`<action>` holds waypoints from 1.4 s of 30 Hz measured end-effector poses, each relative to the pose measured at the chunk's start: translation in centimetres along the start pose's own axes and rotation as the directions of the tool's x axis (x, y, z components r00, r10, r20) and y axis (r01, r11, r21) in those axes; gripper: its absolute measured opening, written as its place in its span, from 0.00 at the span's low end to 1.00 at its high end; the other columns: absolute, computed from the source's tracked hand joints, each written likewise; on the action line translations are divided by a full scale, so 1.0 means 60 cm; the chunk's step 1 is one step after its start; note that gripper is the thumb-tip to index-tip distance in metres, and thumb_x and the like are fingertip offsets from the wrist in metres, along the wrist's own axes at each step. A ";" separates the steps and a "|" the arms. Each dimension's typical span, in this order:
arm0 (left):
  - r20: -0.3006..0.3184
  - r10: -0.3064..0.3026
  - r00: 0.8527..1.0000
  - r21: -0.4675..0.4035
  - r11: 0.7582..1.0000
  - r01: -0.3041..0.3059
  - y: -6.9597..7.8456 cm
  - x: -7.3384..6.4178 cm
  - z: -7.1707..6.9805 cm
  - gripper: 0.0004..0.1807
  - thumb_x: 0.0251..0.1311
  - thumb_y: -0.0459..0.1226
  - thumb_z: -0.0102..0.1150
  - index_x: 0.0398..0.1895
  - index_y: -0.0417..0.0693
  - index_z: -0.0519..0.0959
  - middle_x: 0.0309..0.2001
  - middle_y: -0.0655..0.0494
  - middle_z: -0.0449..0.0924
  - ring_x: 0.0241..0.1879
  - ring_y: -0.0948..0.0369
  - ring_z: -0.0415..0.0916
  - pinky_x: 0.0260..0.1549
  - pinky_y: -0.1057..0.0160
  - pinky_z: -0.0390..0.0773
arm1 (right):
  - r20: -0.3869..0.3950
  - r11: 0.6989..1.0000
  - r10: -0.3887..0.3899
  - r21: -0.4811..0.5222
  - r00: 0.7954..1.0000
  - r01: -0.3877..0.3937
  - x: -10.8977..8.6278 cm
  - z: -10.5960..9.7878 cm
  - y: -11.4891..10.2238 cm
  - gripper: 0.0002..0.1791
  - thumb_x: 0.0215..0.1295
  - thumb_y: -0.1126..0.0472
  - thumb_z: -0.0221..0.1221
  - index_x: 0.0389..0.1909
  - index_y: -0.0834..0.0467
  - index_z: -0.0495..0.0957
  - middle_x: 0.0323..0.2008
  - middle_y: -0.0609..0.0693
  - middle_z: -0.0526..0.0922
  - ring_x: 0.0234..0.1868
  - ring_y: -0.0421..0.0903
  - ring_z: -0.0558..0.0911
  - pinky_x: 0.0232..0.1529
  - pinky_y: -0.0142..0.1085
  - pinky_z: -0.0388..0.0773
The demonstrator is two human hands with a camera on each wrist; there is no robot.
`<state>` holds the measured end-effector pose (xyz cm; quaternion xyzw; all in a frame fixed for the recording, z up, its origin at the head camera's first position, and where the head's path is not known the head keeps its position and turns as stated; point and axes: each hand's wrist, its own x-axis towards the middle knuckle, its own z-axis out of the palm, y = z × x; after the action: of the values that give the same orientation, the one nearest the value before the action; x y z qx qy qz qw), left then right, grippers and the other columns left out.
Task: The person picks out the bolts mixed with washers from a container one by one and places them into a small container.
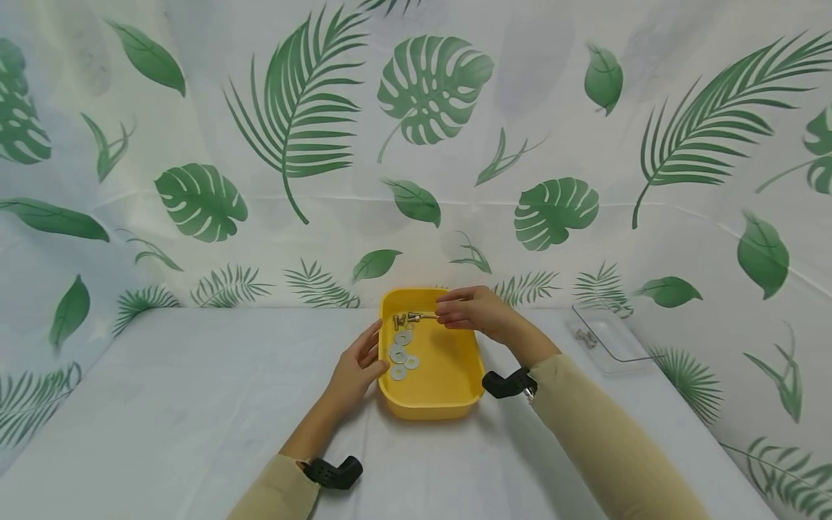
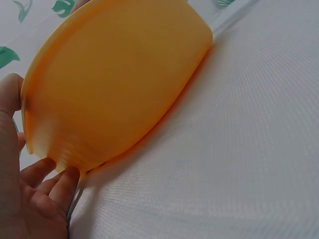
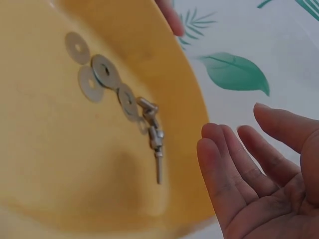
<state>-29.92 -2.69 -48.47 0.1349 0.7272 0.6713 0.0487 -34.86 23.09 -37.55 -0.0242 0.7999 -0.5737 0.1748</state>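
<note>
A yellow plastic tray is on the white cloth, centred in the head view. My left hand grips its left side, thumb at the rim; the left wrist view shows fingertips against the tray's outer wall. Inside, along the left side, lie several flat metal washers. Metal bolts are bunched in the far left part, one with its shank pointing right. Over the tray's far right corner hovers my right hand, fingers loosely extended and nothing in the palm in the right wrist view.
To the right stands a clear plastic box with a few small metal pieces in it. Behind the table hangs a white curtain printed with green leaves. Each wrist wears a black band.
</note>
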 end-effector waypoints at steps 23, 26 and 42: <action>0.015 0.024 1.000 -0.022 0.999 -0.024 0.001 0.001 -0.002 0.43 0.59 0.29 0.55 0.80 0.52 0.57 0.77 0.43 0.62 0.76 0.48 0.62 0.73 0.48 0.66 | -0.015 0.999 0.035 0.037 0.999 -0.035 0.072 0.073 0.008 0.22 0.72 0.61 0.58 0.61 0.70 0.76 0.58 0.68 0.82 0.59 0.59 0.84 0.60 0.44 0.83; 0.017 0.028 0.999 -0.027 0.999 -0.028 0.000 0.001 -0.002 0.42 0.59 0.29 0.55 0.80 0.52 0.58 0.77 0.43 0.62 0.76 0.48 0.62 0.73 0.48 0.66 | -0.014 0.997 0.046 0.060 0.999 -0.046 0.081 0.081 0.010 0.22 0.72 0.61 0.58 0.61 0.70 0.77 0.59 0.68 0.81 0.59 0.58 0.84 0.61 0.46 0.82; 0.034 0.061 0.998 -0.042 0.997 -0.059 -0.004 0.005 -0.008 0.43 0.58 0.28 0.55 0.80 0.50 0.57 0.77 0.40 0.61 0.76 0.45 0.62 0.73 0.49 0.67 | -0.089 0.993 0.075 0.099 0.993 -0.067 0.116 0.120 0.026 0.22 0.71 0.62 0.58 0.61 0.70 0.76 0.56 0.66 0.83 0.56 0.56 0.85 0.62 0.44 0.82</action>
<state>-30.35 -3.10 -48.64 0.1673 0.7080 0.6847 0.0440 -38.90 15.40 -42.77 0.0392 0.7791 -0.6052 0.1589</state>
